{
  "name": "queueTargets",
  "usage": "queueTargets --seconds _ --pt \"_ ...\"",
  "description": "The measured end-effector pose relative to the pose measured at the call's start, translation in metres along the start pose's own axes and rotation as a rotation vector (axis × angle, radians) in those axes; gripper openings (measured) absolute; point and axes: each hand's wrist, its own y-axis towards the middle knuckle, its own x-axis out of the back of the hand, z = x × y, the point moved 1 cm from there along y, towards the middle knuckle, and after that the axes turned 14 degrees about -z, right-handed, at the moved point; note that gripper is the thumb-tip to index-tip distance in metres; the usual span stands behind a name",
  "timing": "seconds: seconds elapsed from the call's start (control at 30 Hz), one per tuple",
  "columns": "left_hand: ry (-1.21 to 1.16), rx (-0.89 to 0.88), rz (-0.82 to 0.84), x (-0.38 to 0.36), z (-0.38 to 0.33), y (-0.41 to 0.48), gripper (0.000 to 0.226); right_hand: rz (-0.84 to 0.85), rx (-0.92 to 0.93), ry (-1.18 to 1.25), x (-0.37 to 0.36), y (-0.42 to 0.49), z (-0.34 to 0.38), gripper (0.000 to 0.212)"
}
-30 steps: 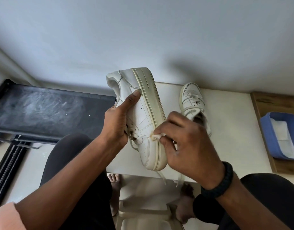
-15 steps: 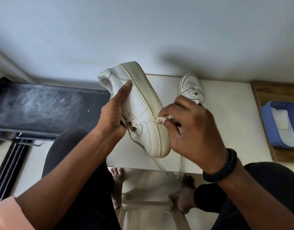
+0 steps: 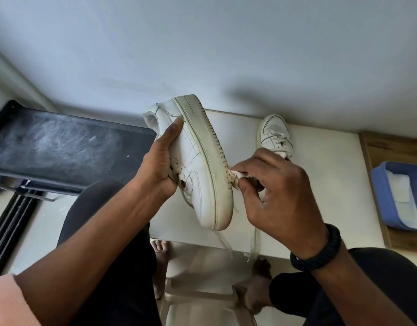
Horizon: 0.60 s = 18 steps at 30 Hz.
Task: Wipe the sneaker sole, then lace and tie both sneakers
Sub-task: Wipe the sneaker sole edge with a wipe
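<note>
My left hand (image 3: 159, 168) grips a white sneaker (image 3: 200, 161) by its upper, holding it on its side above the white table (image 3: 320, 165) with the sole edge facing right. My right hand (image 3: 273, 189) pinches a small white wipe (image 3: 238, 176) against the ridged edge of the sole, about midway along. Loose laces (image 3: 228, 245) hang from the held sneaker past the table's front edge. The second white sneaker (image 3: 274, 135) stands on the table behind my right hand, laced, its heel part hidden by my fingers.
A blue tray (image 3: 386, 198) holding white wipes sits on a wooden surface at the right. A black tray-like shelf (image 3: 61, 149) stands to the left. The wall rises right behind the table. My knees and bare feet are below the table edge.
The held sneaker tilted so its sole edge faces more to the right. My right hand slid the wipe from the toe end up along the sole edge toward the middle.
</note>
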Motion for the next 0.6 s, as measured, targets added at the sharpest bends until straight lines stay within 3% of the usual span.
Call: queueTargets --seconds 0.23,0.4,0.6 --pt "-0.139 0.128 0.051 -0.005 0.001 -0.008 0.028 -0.093 0.009 0.004 0.001 0.001 0.004 0.012" --pt "-0.219 0.222 0.152 -0.006 0.009 -0.015 0.049 -0.168 0.025 -0.083 0.004 0.003 -0.003 0.013" --pt "-0.02 0.153 0.203 -0.012 0.017 -0.022 0.053 -0.124 0.058 -0.09 0.004 0.003 -0.005 0.013"
